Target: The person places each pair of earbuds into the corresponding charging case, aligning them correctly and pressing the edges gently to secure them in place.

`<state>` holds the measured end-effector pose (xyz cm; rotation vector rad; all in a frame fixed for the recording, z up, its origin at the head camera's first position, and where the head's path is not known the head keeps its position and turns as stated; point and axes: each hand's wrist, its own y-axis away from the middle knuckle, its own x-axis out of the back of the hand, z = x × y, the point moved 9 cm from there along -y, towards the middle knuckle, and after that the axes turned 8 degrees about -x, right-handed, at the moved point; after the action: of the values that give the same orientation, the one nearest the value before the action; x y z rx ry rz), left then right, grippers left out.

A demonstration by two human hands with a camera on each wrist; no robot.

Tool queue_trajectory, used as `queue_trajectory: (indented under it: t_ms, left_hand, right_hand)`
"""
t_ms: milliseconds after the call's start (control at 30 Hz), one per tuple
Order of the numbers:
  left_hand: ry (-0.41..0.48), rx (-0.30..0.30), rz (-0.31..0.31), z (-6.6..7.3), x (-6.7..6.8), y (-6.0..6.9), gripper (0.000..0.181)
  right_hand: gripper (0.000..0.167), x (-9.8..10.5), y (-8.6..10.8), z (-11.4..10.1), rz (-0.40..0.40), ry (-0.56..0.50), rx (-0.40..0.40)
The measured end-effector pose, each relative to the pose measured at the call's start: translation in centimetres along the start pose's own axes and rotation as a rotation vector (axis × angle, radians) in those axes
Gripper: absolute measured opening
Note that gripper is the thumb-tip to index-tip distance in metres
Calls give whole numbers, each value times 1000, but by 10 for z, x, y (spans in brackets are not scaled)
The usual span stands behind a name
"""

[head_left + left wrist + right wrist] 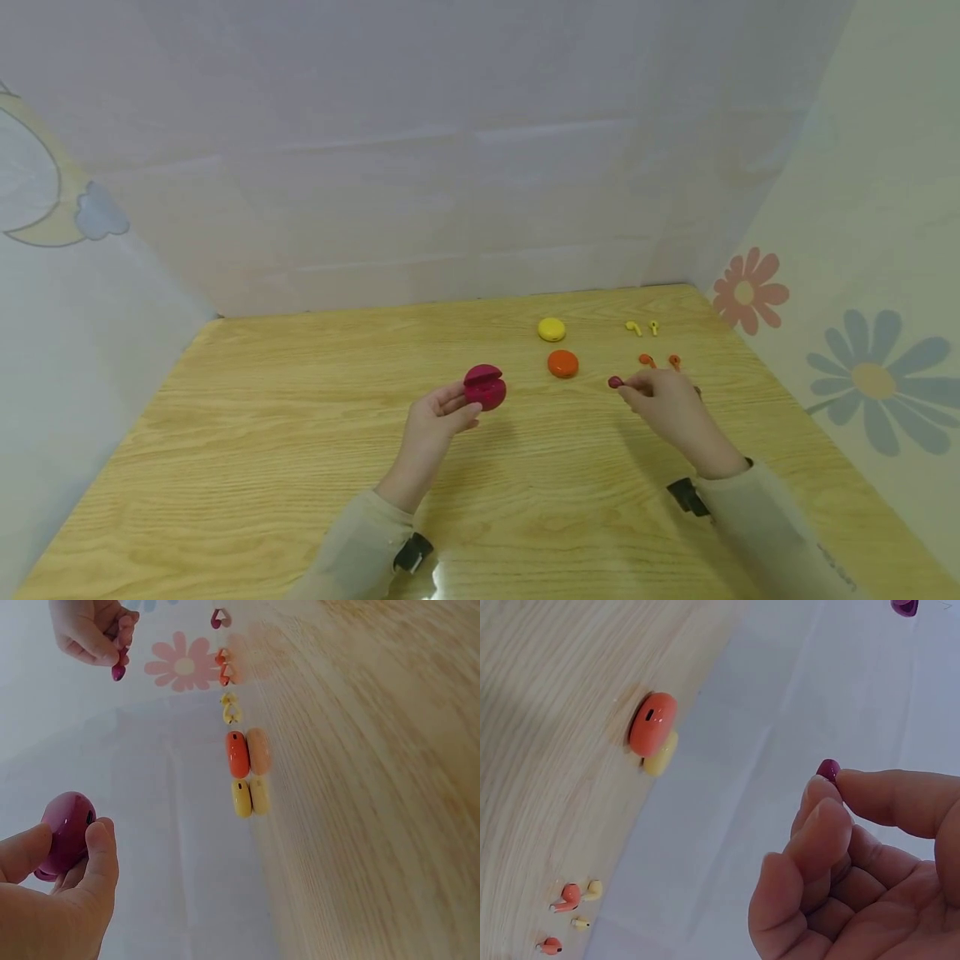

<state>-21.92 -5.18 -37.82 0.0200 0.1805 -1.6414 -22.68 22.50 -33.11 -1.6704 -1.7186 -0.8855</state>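
My left hand (pixel 432 423) holds a magenta earbud case (pixel 487 392) above the table, its lid raised. In the left wrist view the thumb and fingers grip the case (pixel 69 829) by its sides. My right hand (pixel 673 410) pinches a magenta earbud (pixel 616 382) between thumb and fingertips, apart from the case. Only the rounded head of that earbud (pixel 828 769) shows in the right wrist view; the rest is hidden by the fingers. Another magenta earbud (pixel 217 619) lies on the table near the right hand, which mostly hides it in the head view.
An orange case (pixel 563 364) and a yellow case (pixel 551 329), both closed, sit on the wooden table (pixel 300 433). Two yellow earbuds (pixel 634 328) and two orange earbuds (pixel 647 360) lie to their right. Walls (pixel 450 208) border the table at the back and sides.
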Motion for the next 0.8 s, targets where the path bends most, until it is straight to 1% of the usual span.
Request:
queue_trajectory:
  t_ms: [333, 433, 567, 800]
  left_hand:
    - [1, -1, -3, 1, -1, 0, 36]
    - [0, -2, -3, 2, -1, 1, 36]
    - [-2, 0, -6, 1, -1, 1, 35]
    - [-3, -3, -5, 1, -2, 1, 36]
  right_hand:
    - [19, -2, 4, -11, 16, -21, 22]
    - [19, -3, 4, -15, 28, -26, 40]
    - [19, -8, 4, -20, 21, -43, 58]
    - [18, -12, 5, -26, 9, -50, 33]
